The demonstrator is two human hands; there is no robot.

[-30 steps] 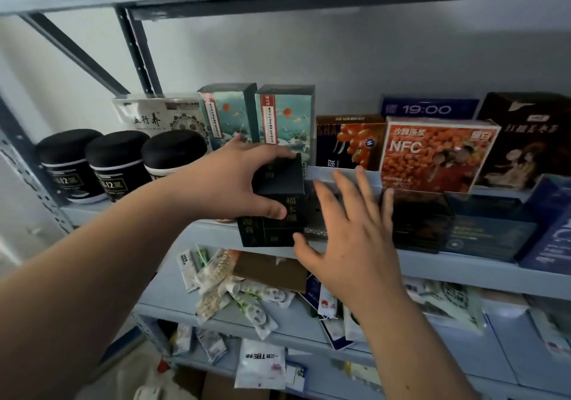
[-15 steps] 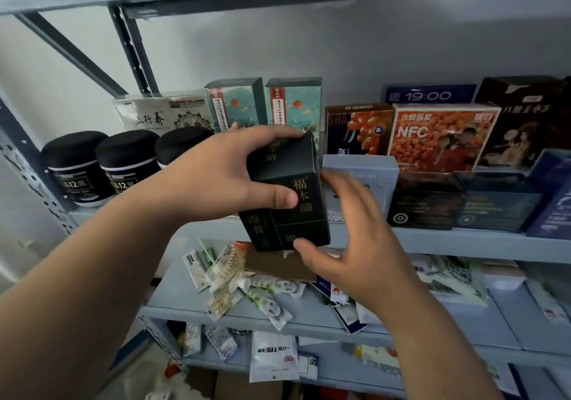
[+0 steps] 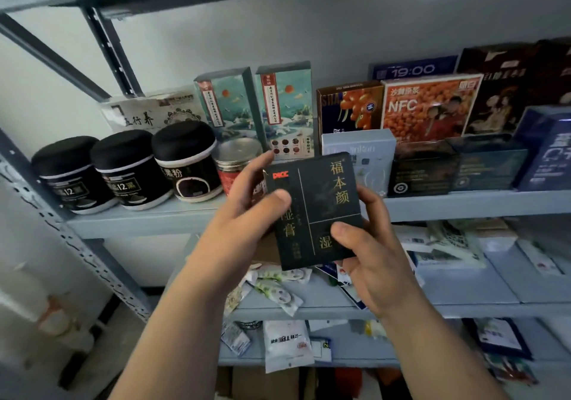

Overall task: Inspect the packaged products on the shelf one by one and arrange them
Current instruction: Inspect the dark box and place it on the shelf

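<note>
While your left hand (image 3: 247, 205) and right hand (image 3: 367, 245) both grip the black box (image 3: 318, 202), jars (image 3: 129, 168) stand at ten o'clock.

Open air above three black-lidded round jars (image 3: 129, 168), left of centre; grey metal shelf (image 3: 139, 222) lip bare before them. Upright printed boxes (image 3: 285, 112) wall centre-right.

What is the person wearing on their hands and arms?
Nothing that shows. The left hand and right hand are bare: no gloves, rings or watch. The left forearm and right forearm are bare too, with no sleeve in view.
</note>
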